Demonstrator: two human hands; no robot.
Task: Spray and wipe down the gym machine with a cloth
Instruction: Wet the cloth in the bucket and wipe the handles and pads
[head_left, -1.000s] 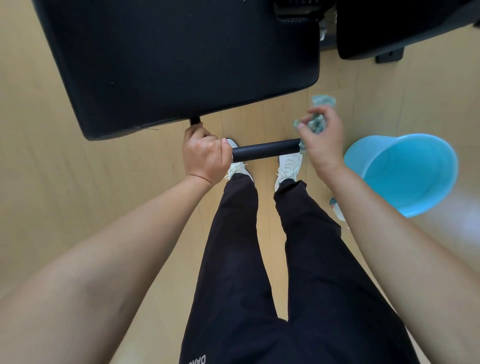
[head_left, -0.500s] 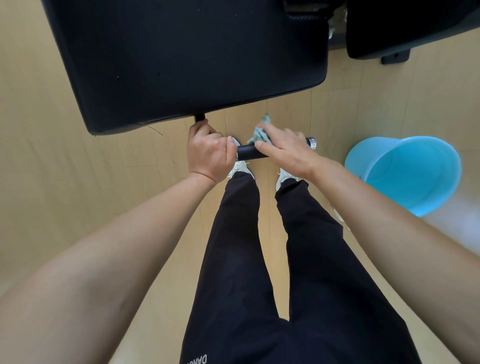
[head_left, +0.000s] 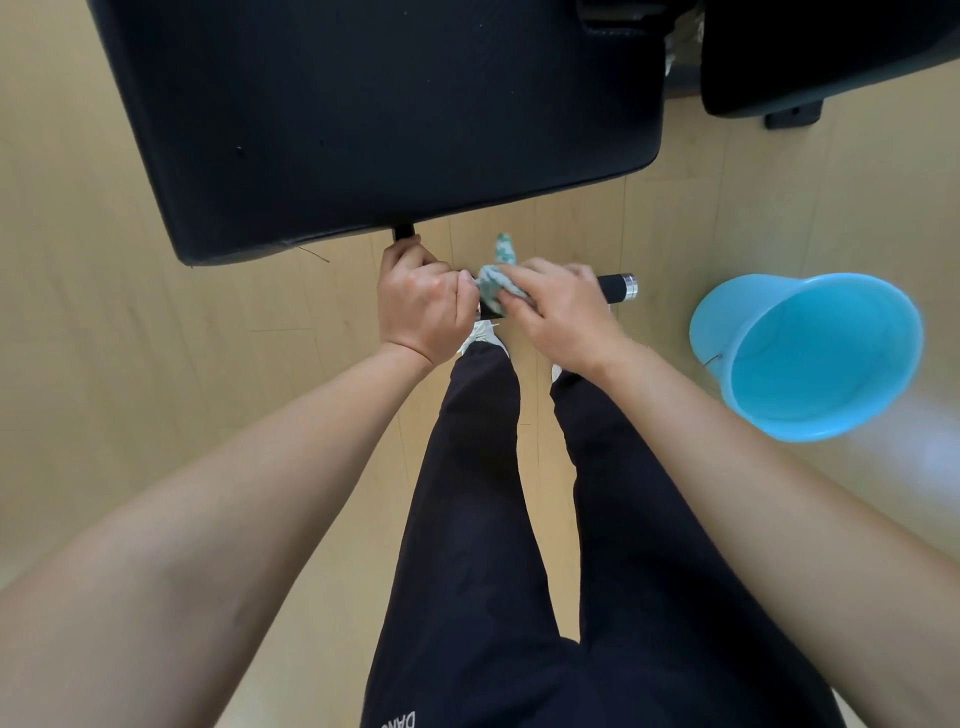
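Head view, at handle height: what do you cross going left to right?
In order: left hand gripping the handle → cloth → right hand holding the cloth on the handle → chrome end of the handle → blue bucket.

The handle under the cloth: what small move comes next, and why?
Probably slide the right hand and cloth outward along the black handle toward its chrome end: the cloth sits beside the left hand gripping the inner part, and the outer stretch is uncovered.

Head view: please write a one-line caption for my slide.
Left hand grips the black handle while the right hand holds a green cloth against it, near a blue bucket.
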